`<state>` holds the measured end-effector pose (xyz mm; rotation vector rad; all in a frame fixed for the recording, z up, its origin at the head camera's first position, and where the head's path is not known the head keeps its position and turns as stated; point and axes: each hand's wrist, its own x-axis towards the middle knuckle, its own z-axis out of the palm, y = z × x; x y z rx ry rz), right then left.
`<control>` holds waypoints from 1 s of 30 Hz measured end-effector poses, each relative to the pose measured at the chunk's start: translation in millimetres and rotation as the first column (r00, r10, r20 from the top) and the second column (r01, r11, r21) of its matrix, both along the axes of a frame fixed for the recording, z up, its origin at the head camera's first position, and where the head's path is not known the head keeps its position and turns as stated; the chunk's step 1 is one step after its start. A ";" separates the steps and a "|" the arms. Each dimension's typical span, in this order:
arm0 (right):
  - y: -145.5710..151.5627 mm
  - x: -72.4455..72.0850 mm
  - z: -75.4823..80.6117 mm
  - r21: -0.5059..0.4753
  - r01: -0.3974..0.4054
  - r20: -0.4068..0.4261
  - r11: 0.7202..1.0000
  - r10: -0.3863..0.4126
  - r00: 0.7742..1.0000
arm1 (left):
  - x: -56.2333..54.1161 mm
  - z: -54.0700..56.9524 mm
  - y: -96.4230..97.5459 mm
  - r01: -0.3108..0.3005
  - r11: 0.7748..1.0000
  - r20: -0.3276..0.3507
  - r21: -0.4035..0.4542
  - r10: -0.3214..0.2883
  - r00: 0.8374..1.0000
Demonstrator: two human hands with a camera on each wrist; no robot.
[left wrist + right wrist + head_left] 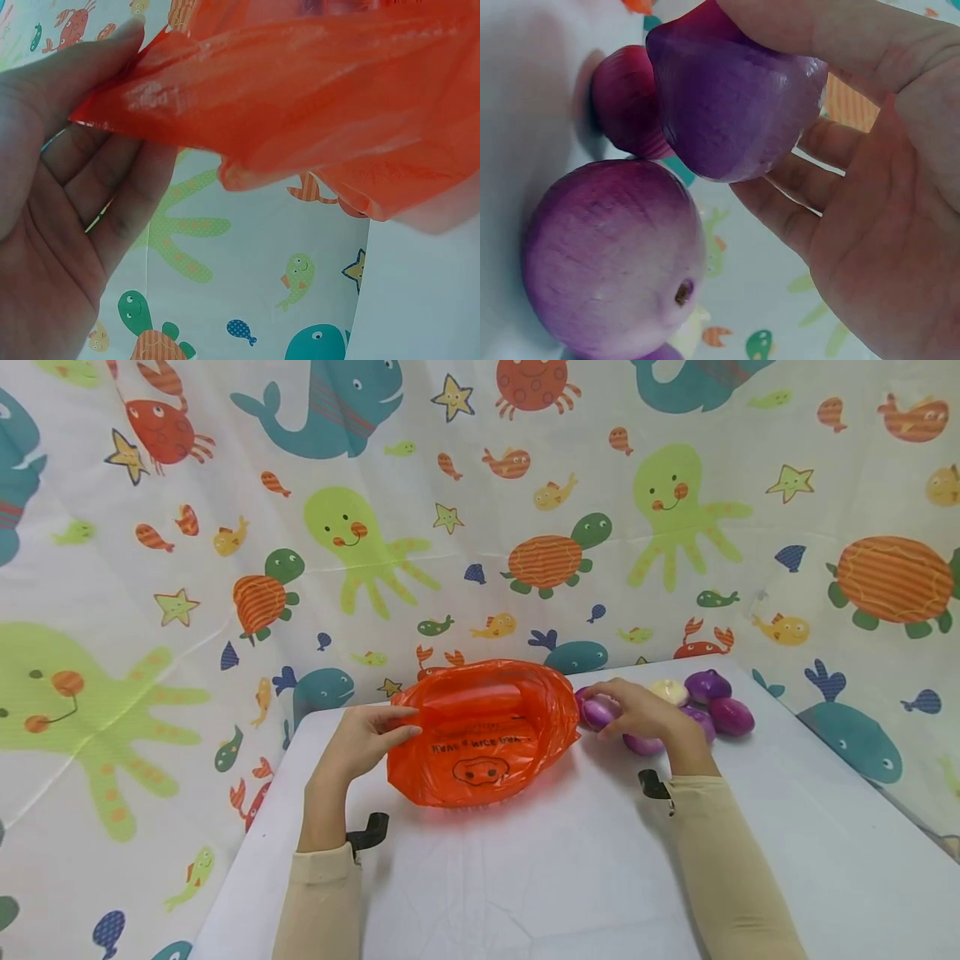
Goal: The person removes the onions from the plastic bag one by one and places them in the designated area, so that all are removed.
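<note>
A red plastic bag (480, 777) lies on the white table with its mouth spread wide and print on its inside. My left hand (365, 739) is at the bag's left rim; in the left wrist view, thumb and fingers pinch a corner of the red film (247, 97). Right of the bag, my right hand (637, 714) grips a purple onion (735, 97) between thumb and fingers. Below the held onion in the right wrist view are a paler purple onion (615, 255) and a small dark pink one (626, 101). What the bag contains is hard to make out.
Several purple onions (731, 717) and a pale yellow bulb (669, 692) cluster at the table's back right. A curtain (465, 585) printed with sea animals hangs behind and beside the table (517, 885). Each wrist wears a black mount (367, 832).
</note>
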<state>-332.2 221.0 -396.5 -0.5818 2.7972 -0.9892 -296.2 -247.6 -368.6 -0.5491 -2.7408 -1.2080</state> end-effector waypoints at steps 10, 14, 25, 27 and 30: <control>1.0 -1.6 -5.8 0.029 -0.013 0.024 1.000 0.012 1.000 | 5.6 1.4 2.9 -0.012 1.000 0.000 -0.002 0.012 1.000; 1.3 -0.1 -7.6 0.034 -0.011 0.034 0.999 0.010 0.999 | 7.8 1.4 3.9 -0.021 1.000 0.011 0.000 0.021 1.000; 0.2 1.1 -14.2 0.063 -0.019 0.055 0.998 0.015 0.998 | 13.4 1.6 6.3 -0.035 0.999 0.031 0.009 0.035 0.999; 0.6 0.8 -15.2 0.067 -0.006 0.076 0.998 0.001 0.997 | 14.6 2.3 6.9 -0.038 0.999 0.030 0.008 0.037 0.999; 1.8 0.6 -16.7 0.067 -0.001 0.099 0.998 -0.006 0.995 | 16.6 3.4 7.9 -0.038 0.999 0.028 0.007 0.038 0.999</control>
